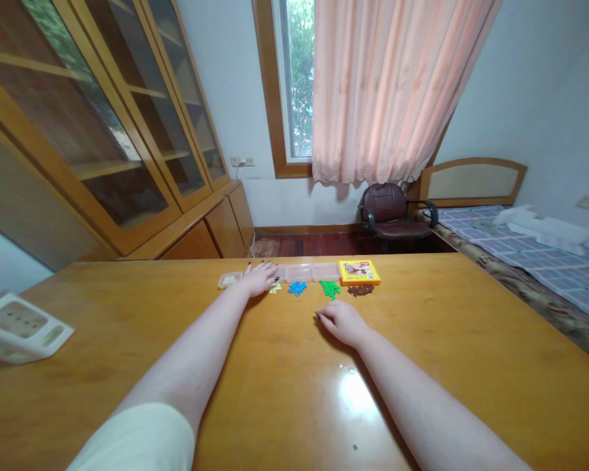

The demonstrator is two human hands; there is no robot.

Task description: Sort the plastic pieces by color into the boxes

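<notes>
My left hand lies palm down with its fingers spread. It covers part of a row of clear plastic trays and part of a small pile of cream pieces. Just in front of the trays lie a blue pile and a green pile of small pieces. My right hand rests on the table nearer to me than the green pile, fingers curled in; anything inside them is hidden. Brown pieces lie before a yellow box with a picture on its lid.
The wooden table ends just behind the trays. A small clear container is left of my left hand. At the left stands a white plastic holder. Beyond the table are a chair, a bed and a glass-fronted cabinet.
</notes>
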